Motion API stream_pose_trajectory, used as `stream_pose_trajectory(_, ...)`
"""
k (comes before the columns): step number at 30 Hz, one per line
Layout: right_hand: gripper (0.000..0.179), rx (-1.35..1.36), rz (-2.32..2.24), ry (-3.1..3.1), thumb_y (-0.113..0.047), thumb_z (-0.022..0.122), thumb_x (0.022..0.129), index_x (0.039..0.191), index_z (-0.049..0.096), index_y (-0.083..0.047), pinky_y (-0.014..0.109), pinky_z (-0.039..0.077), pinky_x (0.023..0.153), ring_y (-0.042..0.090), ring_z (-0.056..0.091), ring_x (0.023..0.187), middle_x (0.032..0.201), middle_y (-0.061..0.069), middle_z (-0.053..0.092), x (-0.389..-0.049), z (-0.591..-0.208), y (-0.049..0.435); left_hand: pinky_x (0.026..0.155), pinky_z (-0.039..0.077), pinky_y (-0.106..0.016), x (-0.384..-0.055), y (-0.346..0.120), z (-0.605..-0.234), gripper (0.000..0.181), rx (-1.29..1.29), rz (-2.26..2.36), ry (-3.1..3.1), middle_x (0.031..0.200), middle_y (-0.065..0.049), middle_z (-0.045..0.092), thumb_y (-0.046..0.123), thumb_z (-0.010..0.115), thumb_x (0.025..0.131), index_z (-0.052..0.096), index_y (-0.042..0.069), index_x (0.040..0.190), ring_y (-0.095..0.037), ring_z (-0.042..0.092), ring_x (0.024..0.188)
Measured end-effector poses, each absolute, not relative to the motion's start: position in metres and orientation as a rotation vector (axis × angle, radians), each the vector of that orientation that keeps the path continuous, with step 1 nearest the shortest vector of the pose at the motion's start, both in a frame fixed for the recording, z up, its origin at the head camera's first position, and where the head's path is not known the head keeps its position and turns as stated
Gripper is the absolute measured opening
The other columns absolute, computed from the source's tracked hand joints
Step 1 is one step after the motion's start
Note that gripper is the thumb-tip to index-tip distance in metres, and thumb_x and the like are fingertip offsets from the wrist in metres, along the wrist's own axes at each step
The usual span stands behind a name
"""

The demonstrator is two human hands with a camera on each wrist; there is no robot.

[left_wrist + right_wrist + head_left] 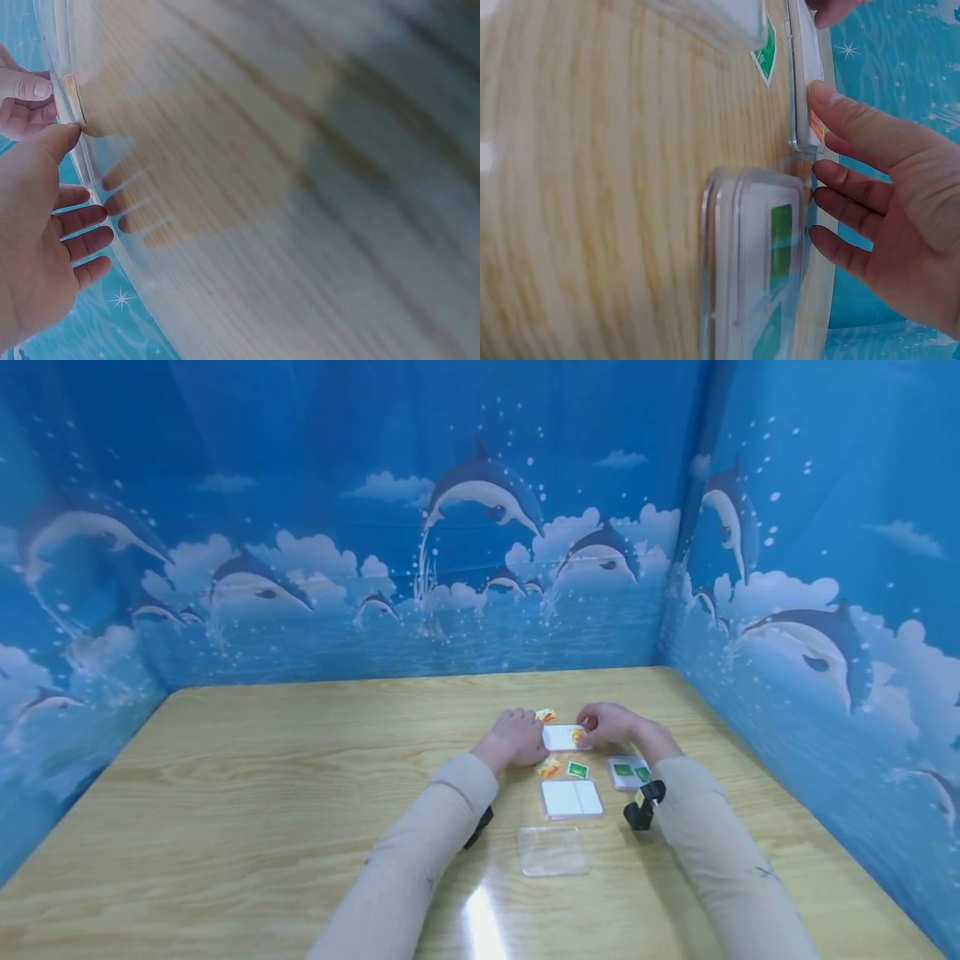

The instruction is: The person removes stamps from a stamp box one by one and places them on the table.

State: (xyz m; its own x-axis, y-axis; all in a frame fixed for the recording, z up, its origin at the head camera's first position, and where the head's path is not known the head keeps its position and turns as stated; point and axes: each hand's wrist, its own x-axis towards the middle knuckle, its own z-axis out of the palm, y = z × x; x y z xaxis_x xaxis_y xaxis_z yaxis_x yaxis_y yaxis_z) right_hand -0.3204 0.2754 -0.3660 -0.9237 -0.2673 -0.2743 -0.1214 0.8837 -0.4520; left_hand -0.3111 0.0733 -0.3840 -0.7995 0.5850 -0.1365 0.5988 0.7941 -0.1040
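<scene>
A flat clear case with a white insert (pixel 561 737) lies between the two hands in the head view. At its right end is a small orange-and-yellow picture piece (pixel 577 737). My left hand (pixel 519 737) rests at the case's left end. In the left wrist view, its thumb (pixel 69 135) touches the edge and its other fingers are extended. My right hand (pixel 615 725) is at the other end. Its thumb (pixel 826 95) touches the white insert beside the orange piece, with the other fingers loosely bent beyond the edge. Whether it pinches anything is unclear.
Orange pieces (pixel 546 716) (pixel 550 767) and a green piece (pixel 577 770) lie around the case. Nearer are a white-filled case (pixel 572 799) and a clear, transparent cover (pixel 552 852). A case with green pieces (pixel 628 773) sits by the right forearm. Dolphin-print curtains enclose the wooden table (pixel 262 793).
</scene>
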Motion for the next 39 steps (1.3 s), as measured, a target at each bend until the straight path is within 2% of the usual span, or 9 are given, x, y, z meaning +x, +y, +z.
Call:
stream_pose_trajectory(16, 0.045, -0.239, -0.642, 2.725, -0.026, 0.071, 0.082, 0.118, 0.057, -0.004, 0.039, 0.041, 0.081, 0.023, 0.051, 0.091, 0.100, 0.008, 0.057, -0.3198, -0.3697, 0.2763, 0.103, 0.029, -0.038, -0.3111, 0.0731, -0.3853, 0.054, 0.944, -0.190, 2.875, 0.128, -0.007, 0.049, 0.049, 0.044, 0.093, 0.051, 0.011, 0.130, -0.022, 0.041, 0.120)
stream_pose_trajectory(39, 0.039, -0.265, -0.682, 2.742, -0.024, 0.071, 0.081, 0.112, 0.060, -0.003, 0.036, 0.042, 0.076, 0.023, 0.051, 0.086, 0.095, 0.008, 0.058, -0.3222, -0.3705, 0.2779, 0.101, 0.031, -0.037, -0.3096, 0.0711, -0.3812, 0.050, 0.968, -0.172, 2.875, 0.123, -0.006, 0.051, 0.048, 0.044, 0.093, 0.054, 0.012, 0.126, -0.021, 0.044, 0.115)
